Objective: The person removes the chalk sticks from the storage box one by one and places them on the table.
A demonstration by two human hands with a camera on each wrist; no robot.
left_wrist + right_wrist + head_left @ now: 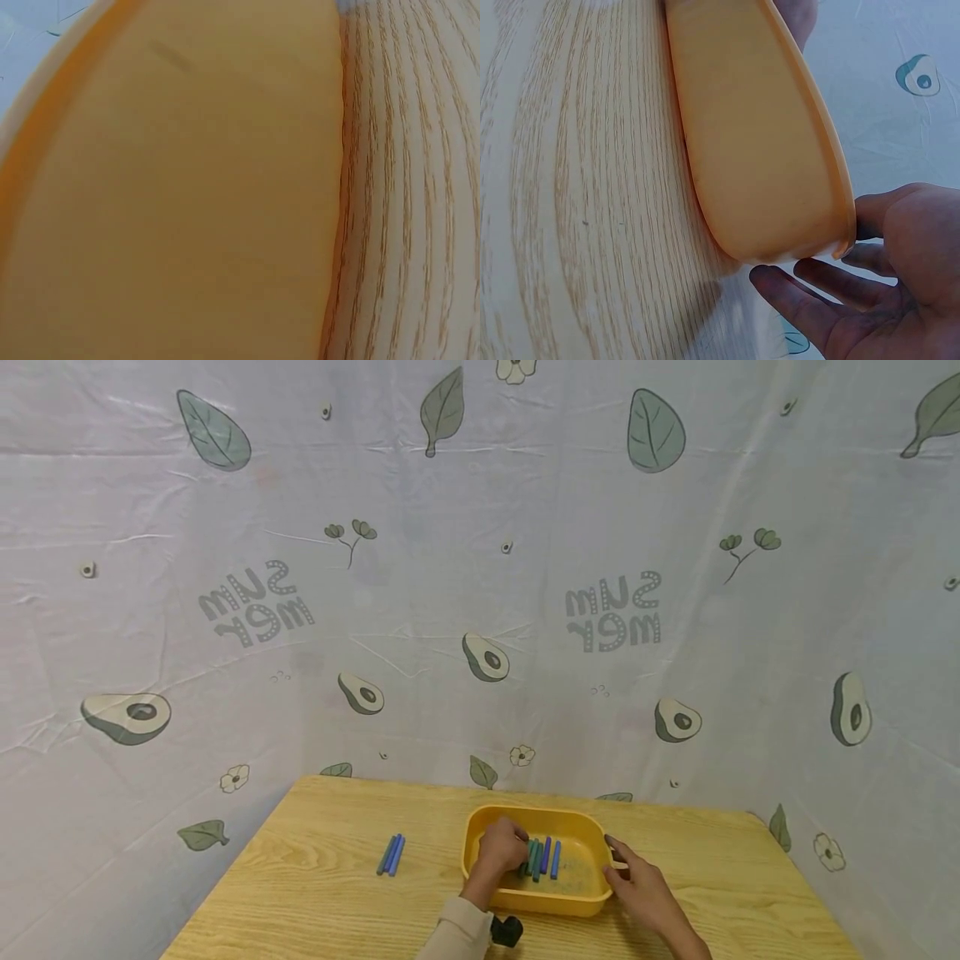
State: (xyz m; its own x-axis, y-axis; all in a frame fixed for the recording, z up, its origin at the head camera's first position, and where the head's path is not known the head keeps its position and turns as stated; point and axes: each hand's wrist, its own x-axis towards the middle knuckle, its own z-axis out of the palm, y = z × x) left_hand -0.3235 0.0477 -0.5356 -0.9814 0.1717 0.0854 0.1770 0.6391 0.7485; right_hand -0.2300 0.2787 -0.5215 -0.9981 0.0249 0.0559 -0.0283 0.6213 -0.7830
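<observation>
Sticks: here's the green-and-blue row (537, 862), inside the yellow tray (546, 903), just right of the left fingers.
Long axis: running near to far, roughly side by side.
Nearer hand: the left hand (502, 847), right at the row's left end; fingertips hidden, so I can't tell their grip.
Right hand (641, 887): thumb and fingers holding the tray's right end.
Loose sticks (397, 857): on the table, left of the tray.

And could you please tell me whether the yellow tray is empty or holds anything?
Not empty: green and blue chalk-like sticks lie inside the yellow tray, beside the left hand.
</observation>
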